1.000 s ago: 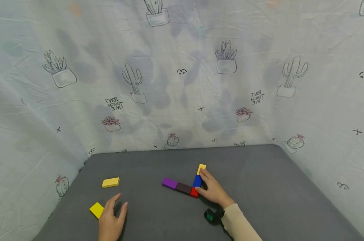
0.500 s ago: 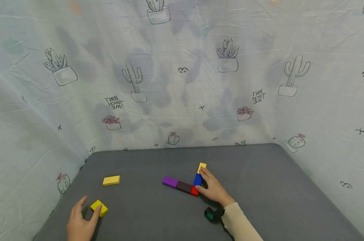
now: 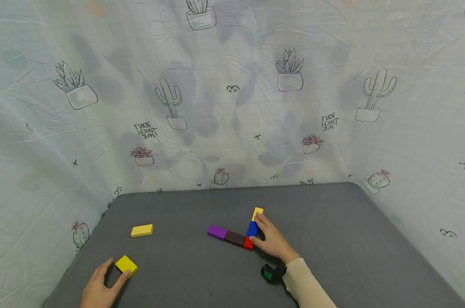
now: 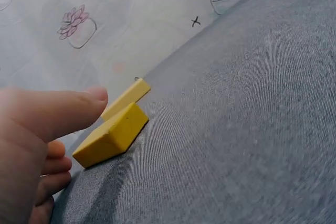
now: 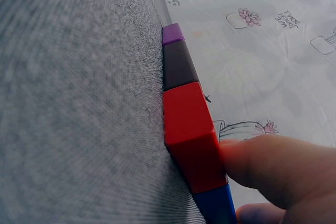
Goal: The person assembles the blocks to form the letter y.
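In the head view my left hand (image 3: 100, 287) is spread beside a bright yellow block (image 3: 124, 263) lying flat. The thumb reaches the block's near edge, while the index fingertip sits just off its left corner. Up close in the left wrist view, the thumb (image 4: 73, 109) overlaps the yellow block's end. My right hand (image 3: 274, 243) rests along an angled row of blocks, thumb at the red block (image 3: 248, 244) and fingers over the blue block (image 3: 252, 229) and the lighter yellow block (image 3: 258, 211). A dark brown block (image 3: 234, 238) and a purple block (image 3: 217, 232) continue the row leftward.
Another pale yellow block (image 3: 141, 231) lies farther back on the left. A black wrist device (image 3: 272, 273) is by the right sleeve (image 3: 305, 282). Cactus-printed cloth (image 3: 232, 128) hangs around the grey table (image 3: 201, 278).
Over the last second my left hand has moved left, from the bright yellow block's right side to around its left and near sides. My right hand and the row stay put.
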{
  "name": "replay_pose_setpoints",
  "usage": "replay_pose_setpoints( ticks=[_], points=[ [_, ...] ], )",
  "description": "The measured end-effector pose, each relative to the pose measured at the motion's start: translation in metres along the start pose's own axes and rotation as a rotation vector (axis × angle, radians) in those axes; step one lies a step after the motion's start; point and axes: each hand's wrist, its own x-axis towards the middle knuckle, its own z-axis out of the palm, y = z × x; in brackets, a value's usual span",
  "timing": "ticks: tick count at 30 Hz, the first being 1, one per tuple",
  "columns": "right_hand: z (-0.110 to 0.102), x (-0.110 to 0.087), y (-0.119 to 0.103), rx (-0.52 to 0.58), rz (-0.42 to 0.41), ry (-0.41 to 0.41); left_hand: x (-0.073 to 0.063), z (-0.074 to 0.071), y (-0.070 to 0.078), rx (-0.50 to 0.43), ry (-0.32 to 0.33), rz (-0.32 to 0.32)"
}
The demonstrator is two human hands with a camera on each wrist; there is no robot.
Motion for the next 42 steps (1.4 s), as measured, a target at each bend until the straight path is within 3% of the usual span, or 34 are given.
replay_pose_setpoints(
  ticks=[9, 24, 42],
  points=[
    [0.0002, 0.0003, 0.0005, 0.004, -0.007, 0.004, 0.0001, -0.0013, 0.0002, 0.033, -0.040, 0.059],
    [-0.0015, -0.0002, -0.0012, -0.007, -0.006, 0.008, 0.0054, -0.0022, -0.0002, 0.053, -0.098, 0.107],
    [0.0006, -0.0011, -0.0004, -0.003, -0.014, 0.005, 0.0012, 0.0050, 0.0035, -0.001, 0.011, 0.074]
  ],
)
